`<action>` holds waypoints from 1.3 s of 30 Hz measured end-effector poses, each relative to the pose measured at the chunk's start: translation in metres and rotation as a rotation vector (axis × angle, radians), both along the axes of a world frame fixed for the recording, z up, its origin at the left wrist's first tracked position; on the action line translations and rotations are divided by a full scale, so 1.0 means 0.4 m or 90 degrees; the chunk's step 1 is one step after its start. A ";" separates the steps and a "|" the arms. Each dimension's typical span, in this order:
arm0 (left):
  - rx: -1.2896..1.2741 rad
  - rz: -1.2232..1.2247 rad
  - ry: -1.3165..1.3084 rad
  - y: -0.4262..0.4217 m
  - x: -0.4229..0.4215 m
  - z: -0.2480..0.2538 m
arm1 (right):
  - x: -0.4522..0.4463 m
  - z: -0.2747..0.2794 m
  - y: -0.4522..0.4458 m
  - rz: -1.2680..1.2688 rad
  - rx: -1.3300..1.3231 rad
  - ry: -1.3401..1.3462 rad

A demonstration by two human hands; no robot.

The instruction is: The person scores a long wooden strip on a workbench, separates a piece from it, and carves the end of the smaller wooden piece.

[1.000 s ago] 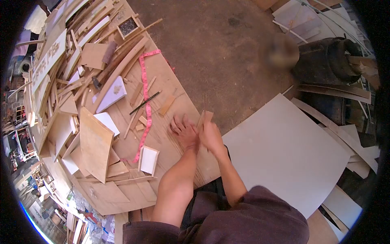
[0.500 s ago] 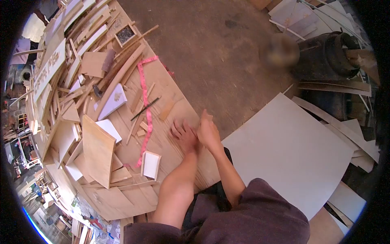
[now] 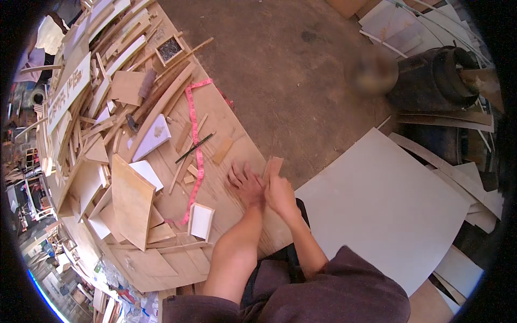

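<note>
My left hand (image 3: 246, 183) lies on the plywood tabletop (image 3: 229, 207) near its edge, fingers spread. Right beside it, at the table edge, my right hand (image 3: 280, 196) is closed around a small flat piece of wood (image 3: 274, 164), whose end sticks out past the fingers. What lies under my hands is hidden. Beyond my left hand are a thin wood offcut (image 3: 222, 150), a dark pencil (image 3: 195, 147) and a pink measuring tape (image 3: 200, 167) stretched along the table. A small white-faced, wood-framed box (image 3: 202, 222) sits nearer my left forearm.
Wood strips and panels pile up on the left of the table, with a hammer (image 3: 131, 121) and a box of nails (image 3: 169, 49) among them. To the right lies a large pale sheet (image 3: 382, 207). A black drum (image 3: 431, 81) stands behind it.
My right hand has drawn back along the table edge toward my body, showing more of the wood piece. My left hand stays in nearly the same place.
</note>
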State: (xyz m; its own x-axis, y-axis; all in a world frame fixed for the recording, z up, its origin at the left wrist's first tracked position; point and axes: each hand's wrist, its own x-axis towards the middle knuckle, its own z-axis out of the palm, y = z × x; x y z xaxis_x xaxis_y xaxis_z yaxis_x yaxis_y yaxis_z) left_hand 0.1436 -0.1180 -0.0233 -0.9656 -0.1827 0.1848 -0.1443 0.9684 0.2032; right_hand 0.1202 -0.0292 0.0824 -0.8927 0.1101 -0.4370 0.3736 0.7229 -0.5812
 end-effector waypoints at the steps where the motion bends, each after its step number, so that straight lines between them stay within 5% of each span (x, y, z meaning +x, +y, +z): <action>1: 0.031 -0.001 -0.018 0.006 0.002 0.009 | 0.022 0.023 0.006 -0.008 -0.029 -0.047; 5: 0.013 0.011 -0.055 0.003 0.000 0.001 | -0.003 0.011 0.013 0.043 -0.029 -0.076; 8: -0.020 0.000 -0.042 0.000 0.018 -0.029 | -0.042 -0.141 0.014 0.003 0.008 0.043; 13: -0.020 -0.002 -0.090 0.004 0.013 0.013 | 0.043 0.097 -0.009 0.004 -0.046 -0.056; 18: -0.009 0.008 -0.071 0.007 0.001 0.006 | 0.017 0.018 0.008 0.014 -0.137 0.072; 20: -0.026 0.011 -0.038 0.009 0.010 -0.007 | -0.024 -0.091 0.009 0.022 -0.004 0.042; 24: -0.031 0.012 -0.050 0.001 0.006 0.000 | 0.015 0.028 -0.008 0.024 -0.043 -0.047; 27: -0.008 0.010 -0.070 0.013 0.010 0.021 | 0.059 0.073 -0.013 -0.033 -0.127 0.061; 32: -0.024 0.005 -0.048 0.003 0.010 -0.021 | -0.039 -0.133 0.004 0.040 0.025 0.061; 39: -0.005 0.008 -0.102 0.012 0.010 0.024 | 0.015 0.086 -0.009 -0.057 -0.093 0.009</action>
State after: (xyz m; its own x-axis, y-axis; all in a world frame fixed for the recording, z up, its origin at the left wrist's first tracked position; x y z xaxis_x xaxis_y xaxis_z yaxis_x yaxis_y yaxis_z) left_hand 0.1477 -0.1130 -0.0137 -0.9805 -0.1943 0.0297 -0.1866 0.9677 0.1695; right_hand 0.1262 -0.0326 0.1167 -0.8886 0.1259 -0.4411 0.4235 0.5949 -0.6832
